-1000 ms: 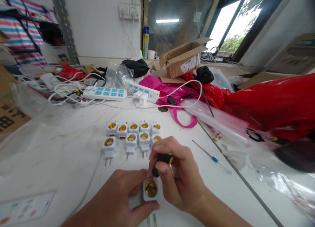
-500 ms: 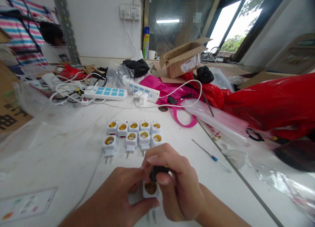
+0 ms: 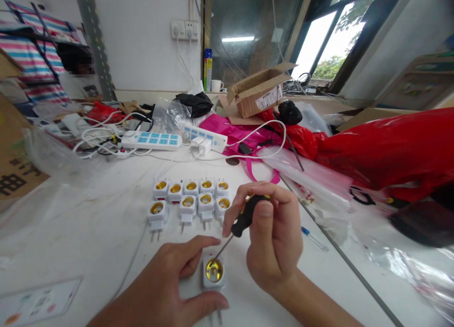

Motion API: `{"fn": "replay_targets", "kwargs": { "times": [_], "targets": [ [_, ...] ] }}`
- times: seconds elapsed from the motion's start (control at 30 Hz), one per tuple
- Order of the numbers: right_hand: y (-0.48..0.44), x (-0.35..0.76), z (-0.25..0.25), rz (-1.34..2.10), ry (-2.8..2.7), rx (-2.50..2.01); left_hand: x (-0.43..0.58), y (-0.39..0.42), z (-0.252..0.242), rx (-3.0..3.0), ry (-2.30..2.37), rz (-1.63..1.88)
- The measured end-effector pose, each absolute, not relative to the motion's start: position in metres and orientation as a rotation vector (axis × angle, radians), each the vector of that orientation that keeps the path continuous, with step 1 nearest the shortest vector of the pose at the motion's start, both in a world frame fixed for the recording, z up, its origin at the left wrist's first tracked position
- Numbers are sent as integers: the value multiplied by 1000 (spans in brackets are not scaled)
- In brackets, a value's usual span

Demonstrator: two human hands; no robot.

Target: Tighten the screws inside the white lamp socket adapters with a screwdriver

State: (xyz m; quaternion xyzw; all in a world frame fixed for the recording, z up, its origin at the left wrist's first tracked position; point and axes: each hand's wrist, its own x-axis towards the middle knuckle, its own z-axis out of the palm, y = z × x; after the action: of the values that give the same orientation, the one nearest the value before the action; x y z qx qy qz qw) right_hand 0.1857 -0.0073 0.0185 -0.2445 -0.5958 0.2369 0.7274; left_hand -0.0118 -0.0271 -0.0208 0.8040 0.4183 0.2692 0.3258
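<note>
My left hand (image 3: 166, 289) pinches a white plug-in lamp socket (image 3: 213, 271) with a brass inside against the white table (image 3: 88, 232), thumb below and forefinger above it. My right hand (image 3: 271, 237) is closed round a black and yellow screwdriver (image 3: 244, 216). The screwdriver is tilted, and its thin shaft reaches down to the socket's upper rim. Several more white sockets (image 3: 189, 199) lie in two rows just beyond my hands.
A small blue-handled tester screwdriver (image 3: 314, 239) lies right of my right hand. White power strips (image 3: 152, 140) with cables lie farther back, with pink and red bags (image 3: 386, 147), clear plastic sheeting and an open cardboard box (image 3: 258, 92). A card (image 3: 35, 303) lies at the front left.
My right hand has risen and moved right, lifting the screwdriver from deep in the socket so its shaft now shows, tilted. My left hand still holds the socket.
</note>
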Motion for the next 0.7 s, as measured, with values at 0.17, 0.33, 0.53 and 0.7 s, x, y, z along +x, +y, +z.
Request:
{"fn": "replay_targets", "kwargs": {
  "times": [0.17, 0.33, 0.53, 0.7],
  "targets": [
    [-5, 187, 10, 573, -1362, -547, -21, -28, -42, 2114, 1184, 836],
    [-6, 189, -9, 581, -1556, -501, -25, -29, -50, 2132, 1163, 828],
    [-6, 186, -1, 546, -1474, -508, -22, -23, -22, 1738, 1040, 941],
    [4, 186, 18, 627, -1195, -594, -8, -7, 8, 689, 742, 1151]
  ]
}}
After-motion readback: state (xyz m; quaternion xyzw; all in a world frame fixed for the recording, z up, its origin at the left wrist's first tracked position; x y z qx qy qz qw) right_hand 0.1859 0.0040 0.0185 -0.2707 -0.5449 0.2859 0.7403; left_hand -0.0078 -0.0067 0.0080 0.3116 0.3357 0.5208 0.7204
